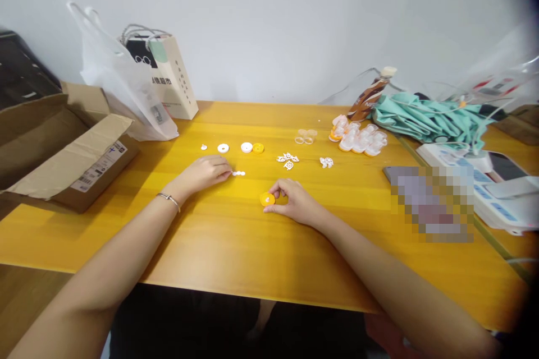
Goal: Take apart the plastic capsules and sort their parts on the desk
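Between the thumb and fingers of my right hand (295,202) is a yellow round plastic piece (264,199) with a small white part at its middle. My left hand (209,171) has its fingertips pressed together at the left end of a short row of small white discs (238,173); what they pinch, if anything, is hidden. Beyond this hand lie a white ring (223,148), a small white piece (204,147), a white round piece (246,147) and a yellow ring (258,148). White openwork pieces (288,159) lie farther off, beyond my right hand.
Clear rings (305,137) and a cluster of clear-and-orange cases (361,139) sit toward the back. A bottle (370,95), teal folded umbrella (429,118), pixelated phone-like object (429,202) and power strip (484,190) are right. Left stand a cardboard box (63,151) and bags (126,84).
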`<state>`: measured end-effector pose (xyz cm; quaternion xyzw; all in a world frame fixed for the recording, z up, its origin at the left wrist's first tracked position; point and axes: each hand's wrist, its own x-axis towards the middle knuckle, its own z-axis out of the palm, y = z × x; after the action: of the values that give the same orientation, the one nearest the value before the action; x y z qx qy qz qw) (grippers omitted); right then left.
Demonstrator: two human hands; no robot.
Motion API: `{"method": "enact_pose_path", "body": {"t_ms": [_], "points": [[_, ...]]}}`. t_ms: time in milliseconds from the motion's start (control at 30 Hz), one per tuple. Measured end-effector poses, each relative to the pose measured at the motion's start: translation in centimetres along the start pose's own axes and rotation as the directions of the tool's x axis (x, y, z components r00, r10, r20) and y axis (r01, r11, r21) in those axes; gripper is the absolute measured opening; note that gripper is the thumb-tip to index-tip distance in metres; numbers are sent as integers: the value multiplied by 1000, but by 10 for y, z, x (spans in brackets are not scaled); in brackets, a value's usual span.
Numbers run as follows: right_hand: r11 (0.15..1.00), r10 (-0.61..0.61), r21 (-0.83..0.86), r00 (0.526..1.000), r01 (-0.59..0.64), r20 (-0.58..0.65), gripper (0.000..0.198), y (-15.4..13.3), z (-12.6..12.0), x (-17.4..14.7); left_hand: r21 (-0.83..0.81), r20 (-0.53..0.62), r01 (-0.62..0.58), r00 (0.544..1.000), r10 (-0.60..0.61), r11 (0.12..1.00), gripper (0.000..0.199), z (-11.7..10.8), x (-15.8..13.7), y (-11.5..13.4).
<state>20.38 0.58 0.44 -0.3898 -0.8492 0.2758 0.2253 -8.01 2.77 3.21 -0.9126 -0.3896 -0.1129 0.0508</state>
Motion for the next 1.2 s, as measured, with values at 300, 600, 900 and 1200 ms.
{"method": "enact_pose_path", "body": {"t_ms": [300,600,900,1200], "points": [[1000,-11,-12,1000,11,5,32,0,-2,0,-96,21,28,999,-26,995,24,4,0,-2],[999,-44,-20,999,44,-6,31,0,-1,-1,-223,-91,-8,996,-13,975,20,3,1,5],[999,-40,-18,999,40,-13,34,2,1,0,-373,-194,-159,977,91,914,18,5,16,64],[998,-55,-15,998,55,-21,31,3,3,2,-386,-129,-109,990,64,916,18,18,29,89]]}}
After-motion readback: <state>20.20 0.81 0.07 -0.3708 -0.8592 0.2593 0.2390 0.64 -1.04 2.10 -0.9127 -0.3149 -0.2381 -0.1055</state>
